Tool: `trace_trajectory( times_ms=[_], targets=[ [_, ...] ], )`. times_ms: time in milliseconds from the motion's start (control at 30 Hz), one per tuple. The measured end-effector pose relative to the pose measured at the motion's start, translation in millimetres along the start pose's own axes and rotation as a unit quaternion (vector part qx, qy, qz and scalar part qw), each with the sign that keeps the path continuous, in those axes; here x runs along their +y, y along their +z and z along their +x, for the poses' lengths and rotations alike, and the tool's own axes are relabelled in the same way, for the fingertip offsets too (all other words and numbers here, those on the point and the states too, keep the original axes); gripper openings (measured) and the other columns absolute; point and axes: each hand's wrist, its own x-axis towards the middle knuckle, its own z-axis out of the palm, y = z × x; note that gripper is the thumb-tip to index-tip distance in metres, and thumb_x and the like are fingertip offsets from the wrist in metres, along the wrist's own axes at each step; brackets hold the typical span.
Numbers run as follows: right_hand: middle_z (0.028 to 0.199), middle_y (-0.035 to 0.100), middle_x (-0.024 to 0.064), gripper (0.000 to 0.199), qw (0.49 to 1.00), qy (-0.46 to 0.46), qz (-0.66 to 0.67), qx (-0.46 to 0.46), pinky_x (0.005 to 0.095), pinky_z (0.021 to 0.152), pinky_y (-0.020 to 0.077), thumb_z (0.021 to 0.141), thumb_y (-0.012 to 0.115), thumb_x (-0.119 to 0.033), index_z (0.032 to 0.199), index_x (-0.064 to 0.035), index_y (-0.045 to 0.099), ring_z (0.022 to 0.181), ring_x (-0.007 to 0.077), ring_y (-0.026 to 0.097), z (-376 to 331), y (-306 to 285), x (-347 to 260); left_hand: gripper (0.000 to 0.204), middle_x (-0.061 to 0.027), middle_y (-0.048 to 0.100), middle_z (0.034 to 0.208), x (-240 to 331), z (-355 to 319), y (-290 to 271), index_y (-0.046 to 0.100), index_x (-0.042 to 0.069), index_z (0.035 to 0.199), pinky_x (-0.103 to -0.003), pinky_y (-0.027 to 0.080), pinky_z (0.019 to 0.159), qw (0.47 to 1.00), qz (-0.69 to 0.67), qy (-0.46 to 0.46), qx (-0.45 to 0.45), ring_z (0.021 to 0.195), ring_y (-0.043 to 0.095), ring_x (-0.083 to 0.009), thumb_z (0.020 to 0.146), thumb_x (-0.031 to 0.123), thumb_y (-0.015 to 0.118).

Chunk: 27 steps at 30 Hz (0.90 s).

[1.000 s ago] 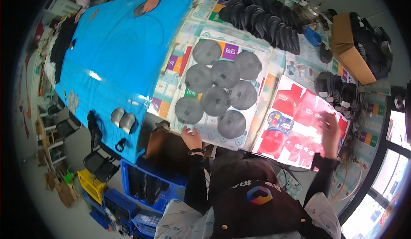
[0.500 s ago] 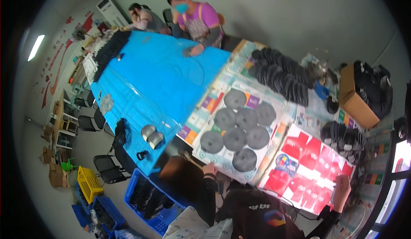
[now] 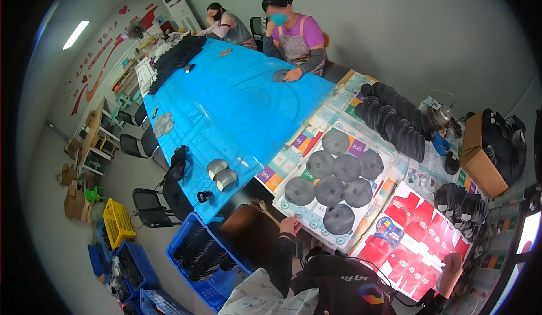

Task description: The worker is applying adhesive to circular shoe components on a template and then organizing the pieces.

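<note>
My left hand (image 3: 291, 224) is at the near left edge of a white printed board (image 3: 293, 202), its fingers closed on that edge. Several round dark grey discs (image 3: 329, 191) lie flat on this board, mostly touching or overlapping. To the right lies a red-and-white printed board (image 3: 415, 253), catching bright glare. My right hand (image 3: 451, 267) is at its right edge, fingers bent against the rim; the exact grip is small in view. Just left of my left hand, a wooden stick or handle (image 3: 270, 213) juts out over the gap between the tables.
Stacked dark curved pieces (image 3: 392, 120) stand behind the boards, beside a blue bowl (image 3: 441, 144) and a filled cardboard box (image 3: 480, 162). A blue crate (image 3: 212, 284) is at lower left. Two people sit along the blue-covered table (image 3: 237, 106); one touches a grey disc (image 3: 280, 75).
The whole scene has shifted right in the picture as my head turned, and it is sharper now. Both my hands remain at the same board edges; the discs have not moved.
</note>
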Motion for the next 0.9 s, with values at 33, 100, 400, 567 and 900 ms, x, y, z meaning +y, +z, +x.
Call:
trace_trajectory(
  times_ms=[33, 100, 400, 567, 900],
  targets=[
    [0.083, 0.060, 0.0051, 0.007, 1.000, 0.007, 0.000, -0.015, 0.0270, 0.055, 0.0508, 0.098, 0.056, -0.007, 0.092, -0.0031, 0.057, 0.071, 0.0145, 0.067, 1, 5, 1, 0.017, -0.0016, 0.062, 0.085, -1, 2, -13, 0.060, 0.008, 0.091, -0.029, 0.056, 0.070, 0.999, 0.026, 0.033, -0.019, 0.073, 0.061, -0.0142, 0.096, 0.020, 0.071],
    [0.083, 0.059, 0.0038, 0.007, 0.999, 0.014, -0.001, -0.029, 0.0256, 0.054, 0.0481, 0.099, 0.055, -0.006, 0.093, -0.0034, 0.056, 0.071, 0.0126, 0.066, 1, 11, 0, 0.015, -0.0022, 0.063, 0.084, -2, 7, -22, 0.061, 0.006, 0.094, -0.030, 0.058, 0.069, 0.999, 0.033, 0.023, -0.023, 0.072, 0.063, -0.0142, 0.097, 0.018, 0.070],
    [0.083, 0.062, 0.0049, 0.004, 0.999, 0.023, 0.031, -0.039, 0.0241, 0.053, 0.0466, 0.098, 0.055, -0.007, 0.095, -0.0046, 0.055, 0.071, 0.0120, 0.066, -2, 24, -6, 0.014, -0.0018, 0.068, 0.097, 0, -10, -22, 0.065, 0.007, 0.110, -0.031, 0.061, 0.071, 0.996, 0.011, 0.037, -0.080, 0.081, 0.067, -0.0133, 0.102, 0.017, 0.063],
    [0.082, 0.064, 0.0051, 0.005, 0.998, 0.030, -0.007, -0.046, 0.0232, 0.050, 0.0466, 0.098, 0.054, -0.008, 0.094, -0.0055, 0.055, 0.069, 0.0126, 0.067, 0, 26, 1, 0.016, -0.0020, 0.070, 0.103, 3, -21, -43, 0.066, 0.007, 0.114, -0.030, 0.058, 0.070, 0.998, 0.026, 0.047, -0.028, 0.086, 0.069, -0.0143, 0.103, 0.017, 0.061],
    [0.079, 0.064, 0.0060, 0.004, 0.996, 0.037, 0.024, -0.074, 0.0242, 0.051, 0.0499, 0.096, 0.056, -0.007, 0.094, -0.0040, 0.055, 0.068, 0.0134, 0.068, 13, 55, -9, 0.015, -0.0075, 0.068, 0.106, 29, -21, -14, 0.059, 0.002, 0.116, -0.036, 0.060, 0.081, 0.984, -0.038, 0.025, -0.170, 0.088, 0.069, -0.0189, 0.103, 0.010, 0.058]
  ],
)
